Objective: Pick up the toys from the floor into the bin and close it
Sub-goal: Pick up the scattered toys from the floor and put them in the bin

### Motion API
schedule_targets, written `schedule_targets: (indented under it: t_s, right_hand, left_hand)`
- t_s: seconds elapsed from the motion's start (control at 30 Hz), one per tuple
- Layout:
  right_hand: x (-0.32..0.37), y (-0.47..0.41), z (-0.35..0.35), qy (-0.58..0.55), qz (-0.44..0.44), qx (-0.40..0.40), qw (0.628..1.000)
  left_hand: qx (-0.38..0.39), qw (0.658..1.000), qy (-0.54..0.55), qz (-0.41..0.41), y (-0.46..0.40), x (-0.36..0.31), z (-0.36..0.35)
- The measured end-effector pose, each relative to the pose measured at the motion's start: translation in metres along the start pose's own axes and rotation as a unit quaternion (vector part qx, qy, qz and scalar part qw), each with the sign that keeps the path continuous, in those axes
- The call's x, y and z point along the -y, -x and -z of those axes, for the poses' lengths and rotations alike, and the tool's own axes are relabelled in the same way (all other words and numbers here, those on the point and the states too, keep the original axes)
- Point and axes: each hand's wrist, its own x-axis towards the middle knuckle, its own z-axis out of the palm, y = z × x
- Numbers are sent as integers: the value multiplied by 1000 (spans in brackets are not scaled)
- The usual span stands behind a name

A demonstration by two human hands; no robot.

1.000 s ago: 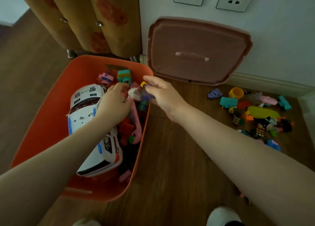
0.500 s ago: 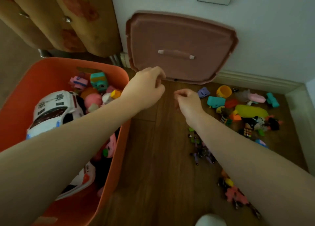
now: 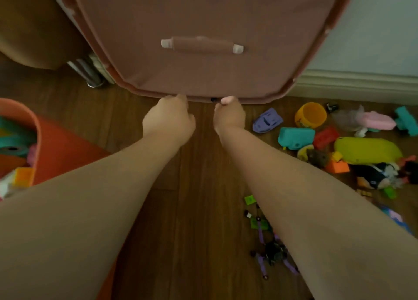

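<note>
While the lid (image 3: 203, 28) leans on the wall, both hands, left hand (image 3: 168, 121) and right hand (image 3: 229, 116), reach its bottom rim, fingers curled; actual grip cannot be confirmed. Likely light, semi-rigid; two-handed rim hold advisable. Toys (image 3: 339, 141) remain on floor; bin (image 3: 38, 127) sits left

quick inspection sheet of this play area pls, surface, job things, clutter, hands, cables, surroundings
surface: dark wood plank floor
job's things: orange plastic bin at left, open, toys inside; flat pink lid leaning on the wall; loose toys on the floor at right, among them a yellow cup, teal block, lilac toy car
clutter: small purple and black pieces under the right forearm
grippers: left hand and right hand at the lid's lower edge, fingers curled; grip unclear
cables: nothing seen
surroundings: white skirting board, metal furniture leg
</note>
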Motion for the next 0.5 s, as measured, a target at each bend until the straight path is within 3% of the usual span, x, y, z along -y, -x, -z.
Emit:
schedule_targets:
  t_s: [0.17, 0.5]
  right_hand:
    - [-1, -27, -16, -22, -28, -58, 998]
    - [12, -29, -35, 28, -98, -129, 986]
  left_hand:
    - [-20, 999, 39, 23, -16, 7, -17]
    - [-44, 999, 27, -13, -22, 12, -1]
